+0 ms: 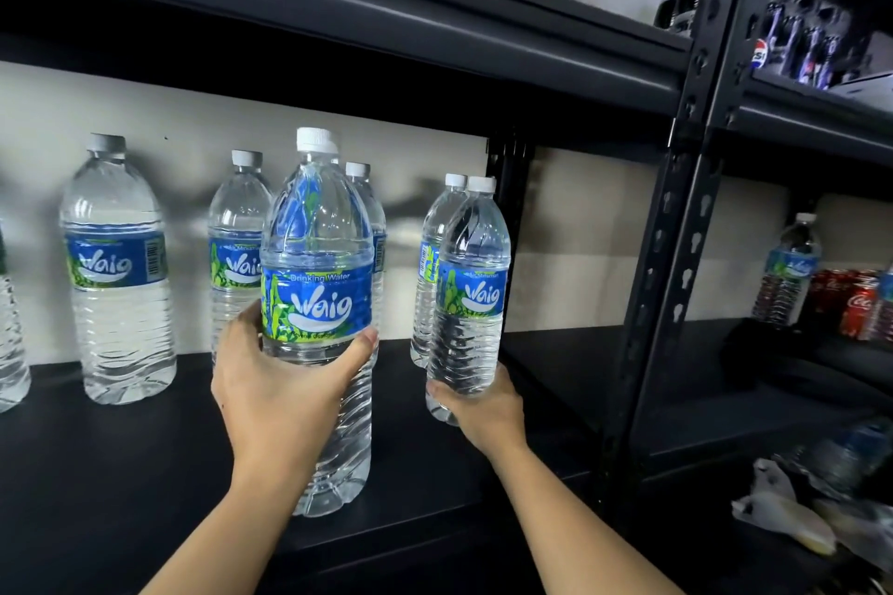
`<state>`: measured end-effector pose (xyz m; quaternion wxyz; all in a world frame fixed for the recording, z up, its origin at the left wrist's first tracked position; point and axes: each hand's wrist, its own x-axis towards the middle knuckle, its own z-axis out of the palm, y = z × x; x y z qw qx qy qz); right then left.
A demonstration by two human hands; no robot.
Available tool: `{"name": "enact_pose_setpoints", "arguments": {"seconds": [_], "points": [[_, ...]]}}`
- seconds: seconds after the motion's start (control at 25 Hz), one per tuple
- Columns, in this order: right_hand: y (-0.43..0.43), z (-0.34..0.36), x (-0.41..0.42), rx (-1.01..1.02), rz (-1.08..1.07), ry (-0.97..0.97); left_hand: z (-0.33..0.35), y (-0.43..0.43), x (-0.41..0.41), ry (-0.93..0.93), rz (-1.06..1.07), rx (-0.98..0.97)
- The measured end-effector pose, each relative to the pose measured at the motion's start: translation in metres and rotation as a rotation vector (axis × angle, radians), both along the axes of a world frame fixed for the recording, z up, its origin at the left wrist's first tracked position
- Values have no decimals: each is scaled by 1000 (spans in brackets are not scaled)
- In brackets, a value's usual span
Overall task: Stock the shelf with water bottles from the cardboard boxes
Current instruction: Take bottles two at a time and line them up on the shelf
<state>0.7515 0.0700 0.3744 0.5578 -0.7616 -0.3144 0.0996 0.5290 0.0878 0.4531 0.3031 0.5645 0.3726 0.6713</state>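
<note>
My left hand [278,394] grips a large clear water bottle [316,256] with a blue Waig label, held upright over the front of the black shelf [121,473]. My right hand [488,406] holds a second, slimmer water bottle [471,285] by its base, further right near the shelf's upright post. Several more bottles stand against the back wall: one at the left [118,266], two behind the bottle in my left hand [234,251], one behind the right bottle [430,266]. No cardboard box is in view.
A black perforated post [676,227] divides this bay from the right bay, where a water bottle [790,271] and red Coca-Cola cans [855,304] stand. Pepsi bottles [797,48] sit on the upper right shelf. Crumpled plastic wrap [797,512] lies at the lower right. The upper shelf [386,15] hangs close overhead.
</note>
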Motion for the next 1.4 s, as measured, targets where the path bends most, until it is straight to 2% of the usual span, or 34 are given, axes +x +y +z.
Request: {"name": "enact_pose_setpoints", "arguments": {"seconds": [0.28, 1.16, 1.28, 1.4], "points": [[30, 5, 17, -51, -6, 34, 1, 2, 2, 22, 0, 20], [27, 2, 20, -25, 23, 34, 3, 7, 7, 28, 27, 32], [27, 1, 27, -92, 108, 26, 3, 8, 8, 26, 23, 27], [15, 7, 32, -263, 220, -104, 3, 9, 10, 40, 8, 46]]}}
